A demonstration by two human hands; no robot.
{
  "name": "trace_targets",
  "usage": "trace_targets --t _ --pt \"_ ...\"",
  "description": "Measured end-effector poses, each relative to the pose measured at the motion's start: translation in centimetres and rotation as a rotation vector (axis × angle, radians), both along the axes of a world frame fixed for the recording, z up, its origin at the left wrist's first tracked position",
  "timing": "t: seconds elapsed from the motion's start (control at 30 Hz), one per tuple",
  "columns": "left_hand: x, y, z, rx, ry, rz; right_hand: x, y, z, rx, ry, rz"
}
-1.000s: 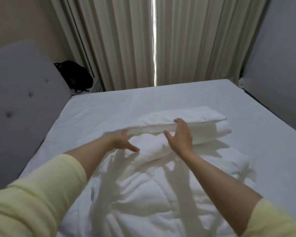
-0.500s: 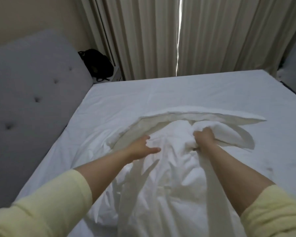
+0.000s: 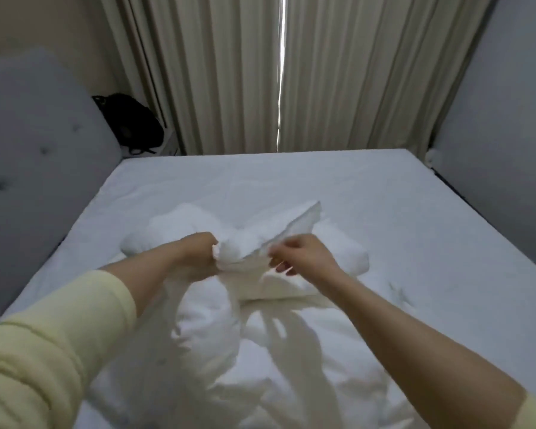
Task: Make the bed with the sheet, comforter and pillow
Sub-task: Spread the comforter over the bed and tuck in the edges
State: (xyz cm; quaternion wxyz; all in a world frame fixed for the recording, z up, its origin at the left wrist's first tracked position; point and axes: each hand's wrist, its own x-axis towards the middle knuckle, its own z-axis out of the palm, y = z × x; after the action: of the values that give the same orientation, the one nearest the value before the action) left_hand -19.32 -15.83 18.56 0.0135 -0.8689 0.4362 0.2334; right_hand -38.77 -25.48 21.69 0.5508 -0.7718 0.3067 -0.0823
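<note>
The bed (image 3: 369,196) fills the view, its fitted sheet (image 3: 198,181) already smooth and flat out toward the curtains (image 3: 229,72) at twelve o'clock, with the grey headboard (image 3: 28,150) at nine o'clock. The white comforter (image 3: 260,351) lies bunched in a heap from the centre down to six o'clock, not yet spread. No pillow is clearly visible. The left hand (image 3: 198,255) is clenched around a wad of comforter, while the right hand (image 3: 304,255), just at its three o'clock, pinches a thinner edge of the same fabric with its fingers (image 3: 279,267) curled. The risk, as I judge it, is that the two hands hold different layers rather than one edge; pulling apart would then twist the heap tighter, or drag and wrinkle the sheet underneath.
</note>
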Motion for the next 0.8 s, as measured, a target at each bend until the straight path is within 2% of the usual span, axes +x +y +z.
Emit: trace_targets --t 0.07,0.13,0.2,0.27,0.33,0.37,0.43,0.47,0.53,0.6,0.67,0.8 --pt "1.7 5.0 -0.2 0.215 0.109 0.122 1.1 -3.3 1.1 -0.230 -0.084 -0.199" --pt "3.7 10.9 -0.9 0.326 0.063 0.290 3.8 -4.6 1.1 -0.389 0.018 -0.191" --pt "4.7 17.3 -1.5 0.453 0.024 0.422 7.7 -3.8 -1.1 -0.447 0.210 0.041" --pt "3.6 23.0 -1.5 0.728 0.062 0.423 11.1 0.0 -4.0 -0.450 0.480 0.407" --pt "2.5 27.1 -1.5 1.010 0.206 0.307 12.7 5.3 -6.5 -0.497 0.840 0.785" --pt "2.4 28.5 -1.3 1.068 0.272 0.301 13.0 7.9 -7.2 -0.529 1.004 0.931" --pt "3.4 30.6 -0.7 0.979 0.297 0.433 14.4 11.6 -7.5 -0.616 1.141 1.088" --pt "3.9 30.8 -0.2 0.832 0.246 0.468 15.3 12.3 -7.4 -0.600 1.118 1.083" --pt "5.4 31.2 0.2 0.530 0.108 0.533 18.7 13.3 -6.8 -0.508 0.949 0.952" --pt "6.5 30.6 -0.7 0.365 0.033 0.579 21.3 12.9 -6.3 -0.556 0.698 0.810" --pt "7.7 29.7 -2.6 0.268 0.061 0.640 23.4 12.2 -7.0 -0.696 0.550 0.751" --pt "13.0 27.7 -7.8 0.086 0.222 0.800 27.7 10.0 -11.5 -0.691 0.613 0.664"
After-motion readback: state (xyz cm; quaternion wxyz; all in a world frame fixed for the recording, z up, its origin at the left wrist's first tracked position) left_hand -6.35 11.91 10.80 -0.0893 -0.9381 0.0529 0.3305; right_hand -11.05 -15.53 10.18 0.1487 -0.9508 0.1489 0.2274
